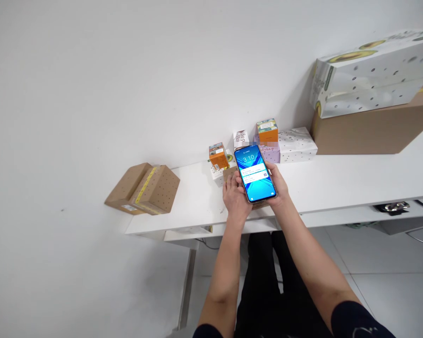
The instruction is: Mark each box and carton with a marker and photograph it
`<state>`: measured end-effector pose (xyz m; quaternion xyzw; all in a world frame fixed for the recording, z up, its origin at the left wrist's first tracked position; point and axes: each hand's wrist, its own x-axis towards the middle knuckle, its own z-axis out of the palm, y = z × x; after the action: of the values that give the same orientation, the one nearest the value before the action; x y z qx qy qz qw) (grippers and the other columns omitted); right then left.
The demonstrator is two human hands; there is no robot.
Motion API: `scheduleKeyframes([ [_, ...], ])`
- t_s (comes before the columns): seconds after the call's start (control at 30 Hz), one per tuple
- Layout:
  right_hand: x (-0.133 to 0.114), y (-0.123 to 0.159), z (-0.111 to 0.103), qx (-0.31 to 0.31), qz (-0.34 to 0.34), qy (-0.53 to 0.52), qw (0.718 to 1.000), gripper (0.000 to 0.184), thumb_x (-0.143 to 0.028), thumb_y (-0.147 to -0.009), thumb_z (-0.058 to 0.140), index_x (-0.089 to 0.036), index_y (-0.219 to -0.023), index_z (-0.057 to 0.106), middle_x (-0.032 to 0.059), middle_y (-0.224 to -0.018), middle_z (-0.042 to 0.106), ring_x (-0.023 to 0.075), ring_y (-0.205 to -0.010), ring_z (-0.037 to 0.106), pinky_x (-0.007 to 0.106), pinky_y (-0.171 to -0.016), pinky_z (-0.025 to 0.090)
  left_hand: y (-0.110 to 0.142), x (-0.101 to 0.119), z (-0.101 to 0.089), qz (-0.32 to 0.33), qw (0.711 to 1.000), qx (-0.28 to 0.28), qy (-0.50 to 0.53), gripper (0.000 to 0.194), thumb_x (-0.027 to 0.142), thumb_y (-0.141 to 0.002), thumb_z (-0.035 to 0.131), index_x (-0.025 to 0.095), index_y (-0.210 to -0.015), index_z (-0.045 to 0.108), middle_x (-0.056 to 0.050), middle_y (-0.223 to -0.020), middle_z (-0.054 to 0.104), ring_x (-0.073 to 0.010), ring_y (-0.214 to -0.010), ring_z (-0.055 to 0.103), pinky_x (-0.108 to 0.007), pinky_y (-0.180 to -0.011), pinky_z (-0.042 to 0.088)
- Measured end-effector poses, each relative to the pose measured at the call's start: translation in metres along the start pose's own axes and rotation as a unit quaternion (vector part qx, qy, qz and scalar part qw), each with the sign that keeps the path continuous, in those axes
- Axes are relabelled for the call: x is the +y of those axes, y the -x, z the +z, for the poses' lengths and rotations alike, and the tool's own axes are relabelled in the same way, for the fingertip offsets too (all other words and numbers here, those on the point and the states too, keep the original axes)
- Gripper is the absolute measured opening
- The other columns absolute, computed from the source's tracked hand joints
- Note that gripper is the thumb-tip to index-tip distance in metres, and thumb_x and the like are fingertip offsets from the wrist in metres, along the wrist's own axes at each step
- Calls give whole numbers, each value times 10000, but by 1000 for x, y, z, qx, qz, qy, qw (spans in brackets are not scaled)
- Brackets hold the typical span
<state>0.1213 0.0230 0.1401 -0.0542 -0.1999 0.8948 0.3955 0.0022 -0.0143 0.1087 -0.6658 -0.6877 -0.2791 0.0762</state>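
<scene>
A phone (255, 174) with a lit blue screen showing 3:10 lies face up in my right hand (279, 187), which grips its right edge and lower corner. My left hand (234, 196) is back up at the phone's left edge. Its fingers are extended over a brown cardboard box (230, 175), while its thumb is hidden. The phone covers most of that box. Just behind it, an orange carton (217, 157) sits on a white printed box (216, 174). Another white carton (241, 138) stands behind the phone's top edge.
Against the wall, an orange box (268, 132) tops a lilac box (271, 154) beside a white dotted box (297, 145). Large cartons (373, 126) are stacked at right. Brown boxes (158, 190) stand at the left end of the white table (324, 183).
</scene>
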Motion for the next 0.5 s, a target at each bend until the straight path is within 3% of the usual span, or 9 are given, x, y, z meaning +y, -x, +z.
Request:
scheduleKeyframes([
  [0.3,0,0,-2,8,12,-37,999,517,-465,-909,264,-149,-1232,515,122,-1013,709,258,-918,684,532,-828,540,-1,1,-2,1,1000,-6,-10,475,249,-892,393,157,-1352,467,-125,-1299,569,-263,-1313,421,-441,-1104,344],
  [0.5,-1,4,1,7,-5,11,1000,507,-477,-878,331,-150,-1210,528,118,-994,710,267,-892,683,528,-799,550,1,1,0,13,1000,10,-26,478,244,-897,400,153,-1362,460,-108,-1316,563,-267,-1298,433,-440,-1093,352],
])
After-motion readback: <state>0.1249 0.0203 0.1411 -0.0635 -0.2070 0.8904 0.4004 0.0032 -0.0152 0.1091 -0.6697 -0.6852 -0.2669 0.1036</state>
